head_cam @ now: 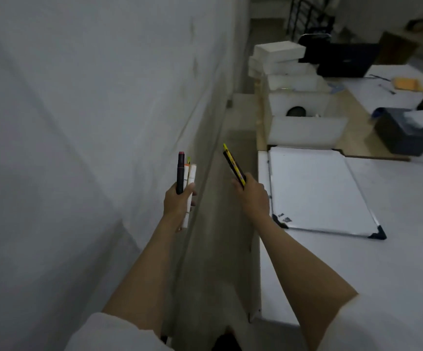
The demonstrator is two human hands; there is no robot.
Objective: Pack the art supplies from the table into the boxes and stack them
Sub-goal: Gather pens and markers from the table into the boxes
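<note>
Pens: bundle (186, 178) clasped upright in left hand (178, 203), tips toward 12 o'clock. Yellow-black pen (233, 164) pinched in right hand (253, 196), long axis tilted toward 11 o'clock. Open white box (304, 127) on counter (395, 262) lies at 1 o'clock; right hand nearer. Both hands off counter, over floor gap.

— Single view only. Worn at head height, aimed forward and down along both forearms, tilted so the wall (78, 122) filled the left half.

— Nearness?

— Close on the left hand (177, 203) and right hand (253, 198), centre frame. Wide lens, edges bowed. Looked down the gap between wall and table (357, 274), whose near edge sat just right of centre. Reached as far as the white boxes (289, 79) and laptop (344, 62), small and blurred at upper right.

— Overlap with another view?

— None to compare.
</note>
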